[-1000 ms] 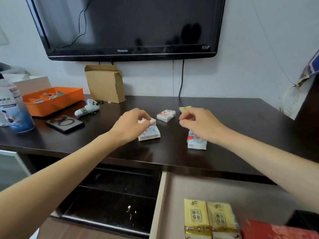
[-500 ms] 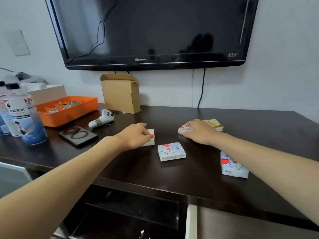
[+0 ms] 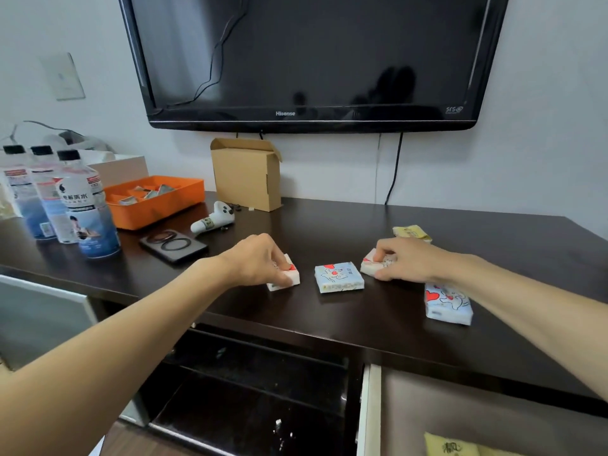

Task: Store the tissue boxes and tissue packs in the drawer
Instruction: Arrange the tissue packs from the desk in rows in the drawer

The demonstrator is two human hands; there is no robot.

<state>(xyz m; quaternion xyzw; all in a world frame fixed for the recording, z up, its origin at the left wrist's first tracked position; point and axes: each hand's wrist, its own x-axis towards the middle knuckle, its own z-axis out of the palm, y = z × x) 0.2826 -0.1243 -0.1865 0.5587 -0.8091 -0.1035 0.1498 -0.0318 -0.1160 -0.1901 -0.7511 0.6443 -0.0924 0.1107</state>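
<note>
My left hand [image 3: 260,263] grips a small white tissue pack with a red print [image 3: 291,278] that rests on the dark table. My right hand [image 3: 404,261] closes on another white and red tissue pack [image 3: 370,265], also on the tabletop. Between the two hands lies a light blue tissue pack [image 3: 339,277], untouched. A second blue pack with red hearts [image 3: 447,302] lies under my right forearm. A yellow tissue pack [image 3: 413,232] sits behind my right hand. The open drawer [image 3: 370,409] shows at the bottom right, with a yellow tissue pack [image 3: 450,447] inside.
On the left of the dark table [image 3: 329,225] stand three water bottles [image 3: 82,205], an orange tray [image 3: 154,200], a black pad [image 3: 172,245] and a white controller [image 3: 214,220]. A cardboard box [image 3: 246,174] stands at the wall below the television [image 3: 306,60]. An open dark shelf [image 3: 250,380] lies under the tabletop.
The view has tilted up, so less of the drawer shows. My right hand left the heart pack and moved back onto the white and red pack. My left hand has closed around its pack.
</note>
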